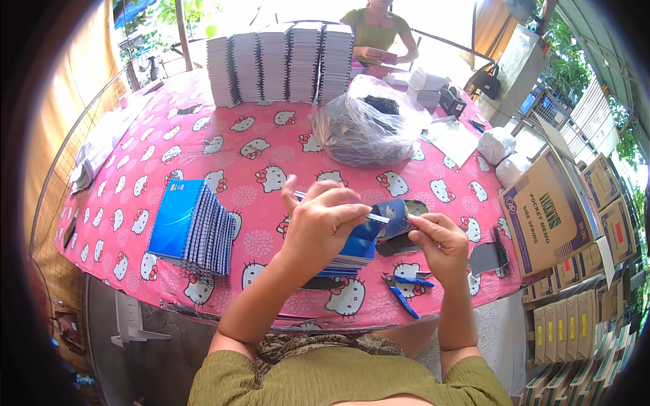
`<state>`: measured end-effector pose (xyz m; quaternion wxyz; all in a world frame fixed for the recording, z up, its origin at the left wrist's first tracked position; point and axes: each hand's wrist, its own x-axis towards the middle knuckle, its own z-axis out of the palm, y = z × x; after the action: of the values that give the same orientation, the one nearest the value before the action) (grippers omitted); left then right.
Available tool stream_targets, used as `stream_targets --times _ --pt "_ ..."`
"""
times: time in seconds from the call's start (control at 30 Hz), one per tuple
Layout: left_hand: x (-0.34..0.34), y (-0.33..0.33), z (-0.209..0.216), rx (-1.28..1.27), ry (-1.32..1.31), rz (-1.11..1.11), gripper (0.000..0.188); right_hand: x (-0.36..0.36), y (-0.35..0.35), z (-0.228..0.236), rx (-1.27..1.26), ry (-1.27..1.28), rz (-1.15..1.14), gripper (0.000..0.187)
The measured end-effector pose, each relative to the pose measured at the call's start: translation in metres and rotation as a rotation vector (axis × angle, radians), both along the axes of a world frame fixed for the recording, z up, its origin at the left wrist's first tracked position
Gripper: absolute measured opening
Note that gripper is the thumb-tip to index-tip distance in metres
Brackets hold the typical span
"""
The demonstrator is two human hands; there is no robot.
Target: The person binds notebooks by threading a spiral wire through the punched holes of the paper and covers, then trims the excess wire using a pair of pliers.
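My left hand (pixel 323 220) is closed on a small notebook (pixel 378 218), seen nearly edge-on with its white page edge showing. My right hand (pixel 441 245) is raised beside it, thumb and forefinger pinched; what they hold is too small to make out. Below my left hand lies a stack of blue-covered notebooks (pixel 355 252), partly hidden by the wrist. Dark blue cover pieces (pixel 393 211) sit just beyond, between the hands. Close to the table's front edge rest blue-handled pliers (pixel 404 302). Farther left stands a neat stack of blue spiral notebooks (pixel 177 220).
Tall stacks of spiral-bound pads (pixel 274 64) line the far side, beside a clear plastic bag (pixel 369 125) holding black coils. Black coils (pixel 500 250) lie at the right edge near cardboard boxes (pixel 548 213). Across the pink patterned table (pixel 254 196), another person (pixel 379 34) handles something.
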<state>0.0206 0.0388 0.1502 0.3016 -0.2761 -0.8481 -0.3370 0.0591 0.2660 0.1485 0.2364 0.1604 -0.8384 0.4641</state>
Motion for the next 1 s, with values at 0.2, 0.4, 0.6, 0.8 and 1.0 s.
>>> stream_targets --times 0.2,0.4,0.6,0.8,1.0 --pt "0.004 0.007 -0.007 0.080 -0.069 0.082 0.019 -0.014 -0.011 0.005 0.090 0.096 -0.061 0.022" --pt "0.003 0.011 -0.010 0.182 -0.098 0.083 0.024 -0.028 0.000 0.011 0.037 -0.178 0.257 0.016" --pt "0.006 0.017 -0.010 0.170 -0.079 0.141 0.023 -0.027 -0.007 0.011 0.101 0.075 0.203 0.016" --pt "0.008 0.015 -0.009 0.184 -0.094 0.138 0.022 -0.020 -0.010 0.013 -0.119 -0.398 0.255 0.012" --pt "0.009 0.011 -0.010 0.138 -0.083 0.118 0.023 -0.009 -0.027 0.024 0.280 -0.024 0.065 0.023"
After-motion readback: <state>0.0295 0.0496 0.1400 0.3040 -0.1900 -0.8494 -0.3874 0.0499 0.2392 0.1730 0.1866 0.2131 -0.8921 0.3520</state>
